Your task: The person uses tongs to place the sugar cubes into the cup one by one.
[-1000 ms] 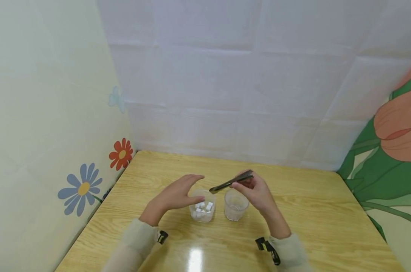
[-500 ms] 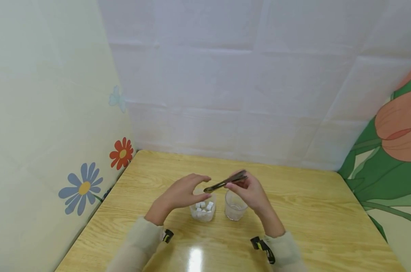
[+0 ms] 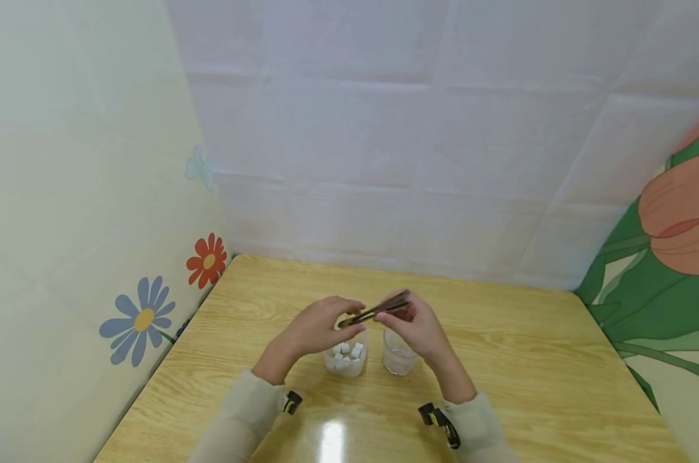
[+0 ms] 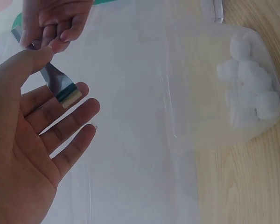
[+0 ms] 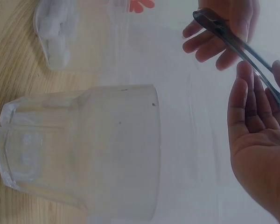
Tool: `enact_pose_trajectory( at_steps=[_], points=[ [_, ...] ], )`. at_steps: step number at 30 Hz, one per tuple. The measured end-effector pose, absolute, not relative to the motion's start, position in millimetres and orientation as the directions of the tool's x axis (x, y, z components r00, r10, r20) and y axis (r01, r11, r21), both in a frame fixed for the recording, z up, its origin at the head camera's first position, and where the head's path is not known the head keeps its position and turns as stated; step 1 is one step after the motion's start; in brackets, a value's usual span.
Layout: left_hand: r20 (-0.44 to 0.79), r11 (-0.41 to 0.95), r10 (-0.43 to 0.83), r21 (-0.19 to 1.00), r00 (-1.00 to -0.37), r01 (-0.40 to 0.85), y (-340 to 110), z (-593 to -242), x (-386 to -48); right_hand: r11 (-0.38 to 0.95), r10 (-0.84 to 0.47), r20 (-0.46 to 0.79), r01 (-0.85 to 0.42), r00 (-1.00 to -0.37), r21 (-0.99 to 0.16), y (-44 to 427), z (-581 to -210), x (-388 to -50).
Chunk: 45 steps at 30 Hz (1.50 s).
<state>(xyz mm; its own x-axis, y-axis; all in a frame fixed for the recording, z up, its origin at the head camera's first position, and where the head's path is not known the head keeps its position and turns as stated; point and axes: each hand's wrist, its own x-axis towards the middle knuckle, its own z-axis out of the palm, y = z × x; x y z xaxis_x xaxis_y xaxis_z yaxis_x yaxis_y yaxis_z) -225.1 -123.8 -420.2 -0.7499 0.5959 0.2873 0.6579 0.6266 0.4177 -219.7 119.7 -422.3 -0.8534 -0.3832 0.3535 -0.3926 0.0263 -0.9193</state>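
My right hand (image 3: 421,331) holds a pair of metal tongs (image 3: 378,310) between thumb and fingers, above a clear tumbler (image 3: 398,360). The tongs slant down to the left, their tip end at my left hand (image 3: 311,329). In the left wrist view, that hand's fingers (image 4: 67,128) are spread and nearly straight behind the tip, with the thumb in front; whether they touch it I cannot tell. Below stands a clear plastic container (image 3: 357,371) with several white cubes (image 4: 252,79) at its bottom. The right wrist view shows nothing between the arms of the tongs (image 5: 224,33).
Container and tumbler stand side by side on a wood-grain table (image 3: 534,366), a small gap between them. A pale cloth wall (image 3: 384,161) rises behind the table. Flower-printed panels stand at the left (image 3: 65,193) and right (image 3: 662,289). Light glares on the table's front.
My right hand has moved left with the tongs, bringing their tip between my left thumb and fingers. My left hand has shifted slightly right. Container and tumbler stay put.
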Motion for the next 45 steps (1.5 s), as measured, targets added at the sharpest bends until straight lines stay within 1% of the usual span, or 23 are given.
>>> enact_pose_trajectory(
  at_steps=[10,21,31,39,45],
  points=[
    [0.35,0.578,0.594,0.44,-0.724,0.687,-118,-417,-225,0.054,-0.365,0.313,-0.355,-0.877,-0.933,117,-423,-220],
    [0.336,0.58,0.588,0.458,-0.735,0.673,-116,-415,-225,0.029,-0.365,0.3,-0.332,-0.882,-0.943,117,-423,-220],
    [0.346,0.569,0.598,0.452,-0.723,0.687,-115,-414,-224,0.017,-0.375,0.288,-0.317,-0.881,-0.948,118,-423,-222],
    [0.358,0.559,0.603,0.448,-0.713,0.698,-115,-414,-225,0.073,-0.385,0.249,-0.298,-0.889,-0.952,121,-422,-223],
    [0.371,0.557,0.604,0.437,-0.706,0.706,-115,-413,-226,0.091,-0.411,0.244,-0.305,-0.878,-0.948,127,-422,-224]
  ],
)
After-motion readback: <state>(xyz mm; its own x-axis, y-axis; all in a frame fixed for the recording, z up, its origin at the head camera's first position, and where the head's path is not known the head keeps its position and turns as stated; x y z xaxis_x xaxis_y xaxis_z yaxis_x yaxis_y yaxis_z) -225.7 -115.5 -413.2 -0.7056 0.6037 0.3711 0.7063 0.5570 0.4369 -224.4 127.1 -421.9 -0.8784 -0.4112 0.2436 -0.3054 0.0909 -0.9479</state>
